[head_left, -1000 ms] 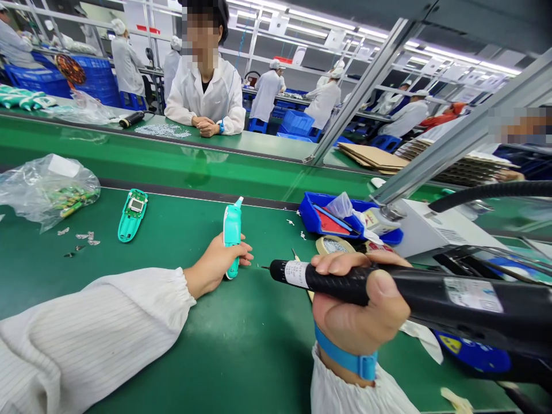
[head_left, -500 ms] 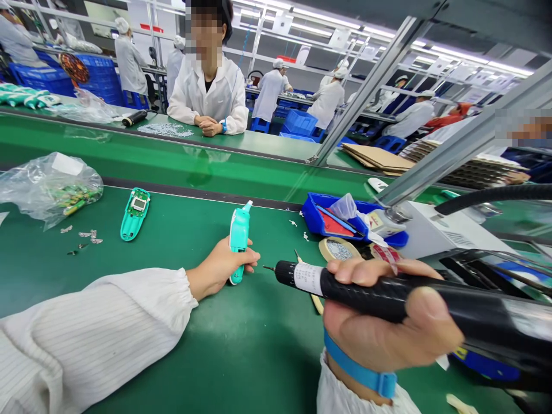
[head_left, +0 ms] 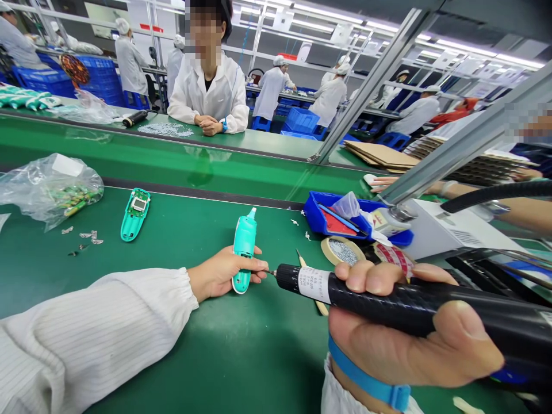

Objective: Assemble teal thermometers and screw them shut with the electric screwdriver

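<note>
Two hands were busy: the left hand's point(head_left: 228, 269) fingers were clamped around a teal device point(head_left: 246, 234), the right hand's point(head_left: 388, 339) around a black screwdriver point(head_left: 414, 307). Its bit point(head_left: 271, 272) ended right by the left thumb point(head_left: 255, 265), so a slip of the right wrist could have pricked it; a loose left grip could have let the device roll. The device was over the desk point(head_left: 241, 351), contact unclear, long axis running away from the wearer, narrow tip pointing far and slightly right.
</note>
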A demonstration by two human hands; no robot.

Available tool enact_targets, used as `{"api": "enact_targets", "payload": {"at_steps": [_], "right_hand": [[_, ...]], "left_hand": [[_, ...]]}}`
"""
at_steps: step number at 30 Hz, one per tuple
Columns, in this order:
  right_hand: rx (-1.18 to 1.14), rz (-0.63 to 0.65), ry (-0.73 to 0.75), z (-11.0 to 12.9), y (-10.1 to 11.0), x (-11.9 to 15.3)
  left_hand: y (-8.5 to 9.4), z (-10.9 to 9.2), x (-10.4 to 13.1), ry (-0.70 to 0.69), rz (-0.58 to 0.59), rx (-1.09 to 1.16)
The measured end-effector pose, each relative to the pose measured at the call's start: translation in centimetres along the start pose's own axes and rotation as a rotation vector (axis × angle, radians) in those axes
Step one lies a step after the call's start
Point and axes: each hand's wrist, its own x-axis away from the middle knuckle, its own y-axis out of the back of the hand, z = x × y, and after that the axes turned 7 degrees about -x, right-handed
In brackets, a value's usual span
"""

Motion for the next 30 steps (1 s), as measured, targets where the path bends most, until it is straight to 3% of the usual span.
{"api": "enact_targets", "payload": {"at_steps": [9,24,30], "right_hand": [[-0.010,0.037,0.017,-0.1,0.3,0.0],[-0.010,0.105,0.103,0.0,0.0,0.3],[-0.027,0.111,0.023,0.8,0.3,0.6]], "left_hand": [[-0.3,-0.1,0.2,-0.009,-0.057,0.009],[-0.4,0.0,0.2,0.023,0.002,-0.006],[-0.6,0.2,0.1,-0.045,-0.001,0.068]]}}
